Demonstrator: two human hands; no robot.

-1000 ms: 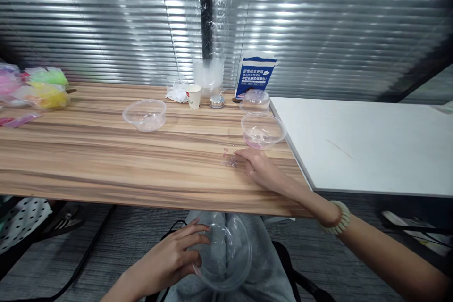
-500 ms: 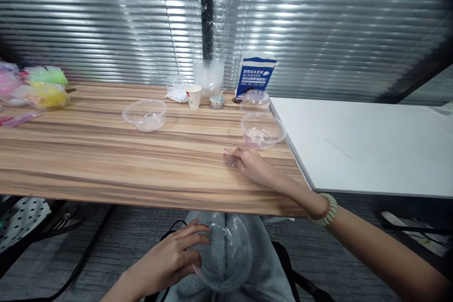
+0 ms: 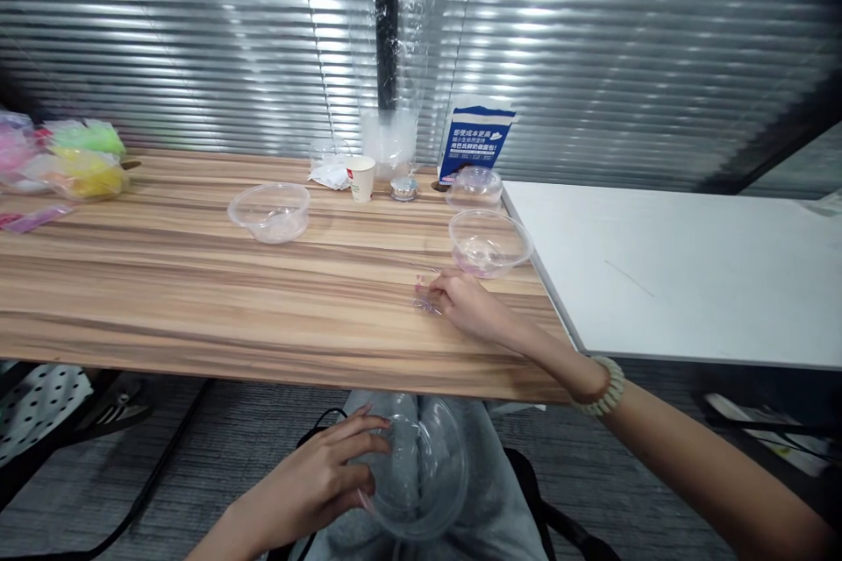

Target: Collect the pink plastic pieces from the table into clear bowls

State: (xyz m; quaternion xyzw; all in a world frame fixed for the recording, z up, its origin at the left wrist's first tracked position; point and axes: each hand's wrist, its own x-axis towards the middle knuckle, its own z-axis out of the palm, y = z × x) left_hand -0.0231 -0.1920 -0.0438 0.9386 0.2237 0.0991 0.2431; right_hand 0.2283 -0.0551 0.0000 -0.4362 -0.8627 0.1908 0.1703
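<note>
Over my lap, my left hand (image 3: 332,465) grips the near-left side of a clear plastic bowl (image 3: 453,491), with its fingers over the rim. My right hand (image 3: 464,302) rests on the wooden tabletop, fingertips pinched together. At those fingertips lies a small crinkled bit of clear plastic film (image 3: 426,306) with tiny pink specks next to it; whether the fingers hold it is hard to make out. Just beyond this hand stands another clear bowl (image 3: 490,247), pinkish at its bottom. A further clear bowl (image 3: 273,215) stands to the left on the table.
Along the back are a paper cup (image 3: 361,179), a small round tin (image 3: 403,188), white tissue (image 3: 330,174), a blue printed bag (image 3: 474,145) and an upturned clear container (image 3: 474,188). Colourful bags (image 3: 89,171) lie far left. A white tabletop (image 3: 684,272) adjoins on the right.
The fingers of my right hand have shifted very slightly at the film, which shows a little differently beside them. My left hand and its bowl stay in place.
</note>
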